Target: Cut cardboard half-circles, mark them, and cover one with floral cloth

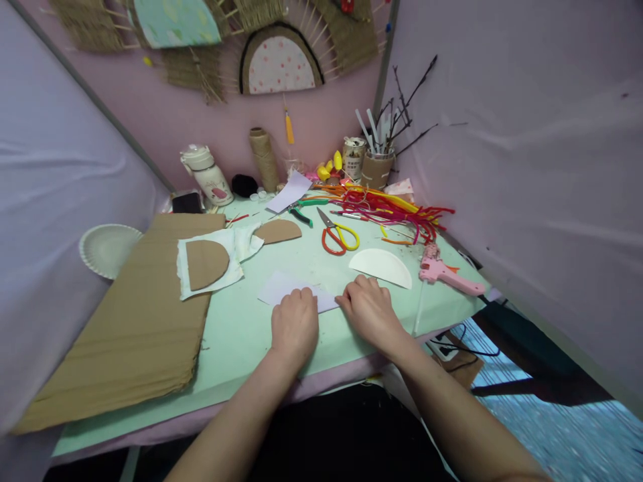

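A pale lilac sheet of paper lies on the mint-green table cover in front of me. Its near edge is gripped by my left hand, with the fingers curled closed and partly hidden. My right hand pinches the sheet's right corner between closed fingers. Just beyond that hand rests a white half-disc, flat on the table. Scissors with one red and one yellow handle lie farther back, blades apart. To the left, a cardboard half-disc sits on a piece of light cloth.
A large cardboard sheet overhangs the table's front left, beside a paper plate. A pink glue gun lies at the right edge. Behind are pliers, colourful pipe cleaners, a twine cone and a bottle.
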The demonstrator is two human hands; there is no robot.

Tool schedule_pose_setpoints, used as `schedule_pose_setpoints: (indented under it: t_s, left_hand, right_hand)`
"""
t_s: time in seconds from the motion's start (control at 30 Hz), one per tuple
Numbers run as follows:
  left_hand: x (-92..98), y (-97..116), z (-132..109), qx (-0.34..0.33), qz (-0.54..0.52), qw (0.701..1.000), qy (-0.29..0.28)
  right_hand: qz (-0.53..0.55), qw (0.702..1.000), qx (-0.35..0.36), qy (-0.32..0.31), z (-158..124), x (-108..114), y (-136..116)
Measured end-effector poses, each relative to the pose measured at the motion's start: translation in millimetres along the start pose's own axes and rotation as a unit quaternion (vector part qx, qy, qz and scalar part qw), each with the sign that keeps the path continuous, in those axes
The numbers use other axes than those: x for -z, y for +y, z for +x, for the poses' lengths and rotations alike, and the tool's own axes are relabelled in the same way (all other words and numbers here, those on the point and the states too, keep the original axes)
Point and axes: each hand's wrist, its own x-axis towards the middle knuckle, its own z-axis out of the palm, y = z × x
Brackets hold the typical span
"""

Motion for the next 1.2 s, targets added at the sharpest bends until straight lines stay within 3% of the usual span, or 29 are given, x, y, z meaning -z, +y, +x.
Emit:
schedule_pose_setpoints:
  t_s: [0.27,0.47,0.67,1.0,1.2]
  left_hand:
    - [1.3,-0.5,-0.1,0.005,-0.001,1.000,0.002]
    - [0.6,0.2,-1.1,0.008,-0.005,1.000,0.008]
    - [4.5,0.9,-1.8,0.009,-0.023,1.000,-0.001]
    - [2.2,-0.5,-2.3,0.010,-0.023,1.000,0.014]
    - [-6.4,-2.1,-1.4,0.007,-0.034,0.998,0.050]
  right_hand:
    - [0.005,1.000,0.004,0.001,3.2,9.0,-4.0]
    - [0.012,0.999,0.037,-0.029,12.0,20.2,-25.2]
    - [-0.044,0.997,0.016,-0.056,17.3,20.2,-38.7]
    - [0.014,0.993,0.002,-0.114,30.2,23.4,-34.3]
    - [0.070,0.993,0.001,-0.090,29.3,13.6,-29.4]
